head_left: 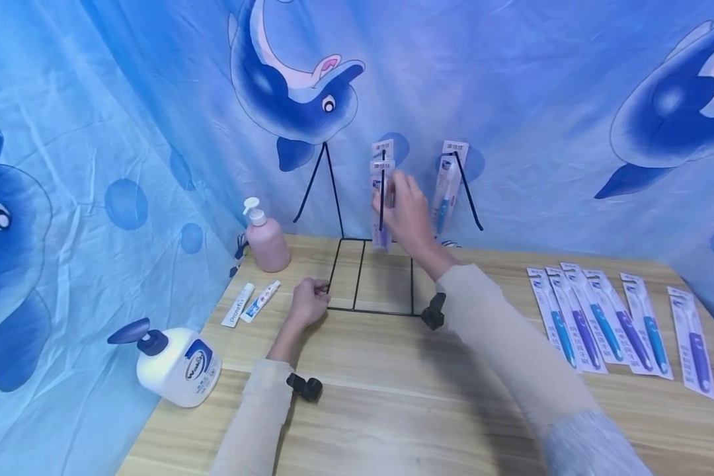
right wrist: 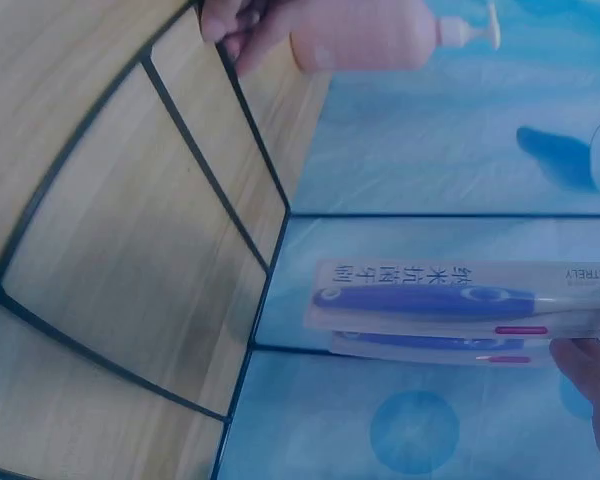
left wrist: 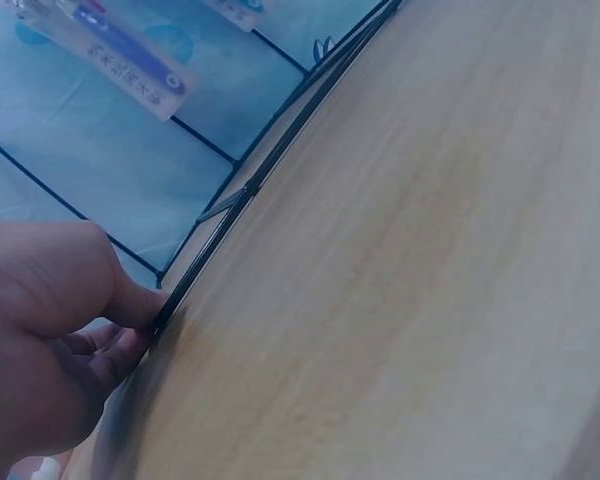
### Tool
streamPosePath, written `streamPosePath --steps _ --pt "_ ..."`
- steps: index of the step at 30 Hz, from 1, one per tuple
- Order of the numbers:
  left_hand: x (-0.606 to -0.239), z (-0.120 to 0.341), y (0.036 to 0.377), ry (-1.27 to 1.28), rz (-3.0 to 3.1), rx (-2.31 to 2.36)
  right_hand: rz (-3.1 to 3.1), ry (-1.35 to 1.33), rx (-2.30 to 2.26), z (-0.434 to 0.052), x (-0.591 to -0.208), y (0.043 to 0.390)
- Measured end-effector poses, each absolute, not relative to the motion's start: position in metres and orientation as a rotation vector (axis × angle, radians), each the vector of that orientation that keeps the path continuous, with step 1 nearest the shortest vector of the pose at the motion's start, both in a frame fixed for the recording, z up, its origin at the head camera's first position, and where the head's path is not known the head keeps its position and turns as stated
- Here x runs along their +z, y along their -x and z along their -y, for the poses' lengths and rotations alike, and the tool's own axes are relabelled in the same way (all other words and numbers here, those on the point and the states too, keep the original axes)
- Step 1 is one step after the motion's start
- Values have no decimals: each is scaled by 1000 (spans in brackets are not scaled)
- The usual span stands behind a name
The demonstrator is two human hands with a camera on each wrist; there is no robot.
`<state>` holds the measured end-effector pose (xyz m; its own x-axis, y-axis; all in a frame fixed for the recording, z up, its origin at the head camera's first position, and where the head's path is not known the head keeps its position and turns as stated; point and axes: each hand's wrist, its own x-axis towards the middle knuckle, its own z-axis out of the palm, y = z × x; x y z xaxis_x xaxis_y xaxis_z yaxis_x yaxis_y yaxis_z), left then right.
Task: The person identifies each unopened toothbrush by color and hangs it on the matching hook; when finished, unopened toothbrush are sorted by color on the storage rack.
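The right hand is raised at the middle hook of a black wire display rack that stands at the back of the wooden desk, and its fingers pinch a packaged toothbrush by the lower part of the card, holding it at the hook, where another pack of the same kind already hangs just behind it. In the right wrist view the pack shows a purple-blue brush under clear plastic, with the second pack directly beneath it. The left hand is low on the desk, its fingers curled round the front left corner of the rack's base frame, and it holds the wire there (the left wrist view shows thumb and fingers closing on the thin black rod). I judge that the pack is very light and a little stiff, a flat card with a smooth blister that can slip, so the best place to hold it is the flat card edges, leaving the top hole free. The rack seems light also and may tip, so a grip on its base is sensible. One more pack hangs on the right hook, a row of packs lies on the desk at the right, and a pink pump bottle, a white pump bottle and two small tubes are at the left.
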<state>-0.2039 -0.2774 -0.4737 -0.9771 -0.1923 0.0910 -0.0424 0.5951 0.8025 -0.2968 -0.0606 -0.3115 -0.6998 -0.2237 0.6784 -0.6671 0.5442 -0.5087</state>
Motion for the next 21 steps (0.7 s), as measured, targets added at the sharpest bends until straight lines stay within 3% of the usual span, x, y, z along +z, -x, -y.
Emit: streamPosePath --steps 8,21 --pt "-472 276 204 -208 2645 -1325 2352 -615 1111 66 -303 319" --pt "-475 276 204 -215 2653 -1313 2400 -585 1142 67 -304 322"
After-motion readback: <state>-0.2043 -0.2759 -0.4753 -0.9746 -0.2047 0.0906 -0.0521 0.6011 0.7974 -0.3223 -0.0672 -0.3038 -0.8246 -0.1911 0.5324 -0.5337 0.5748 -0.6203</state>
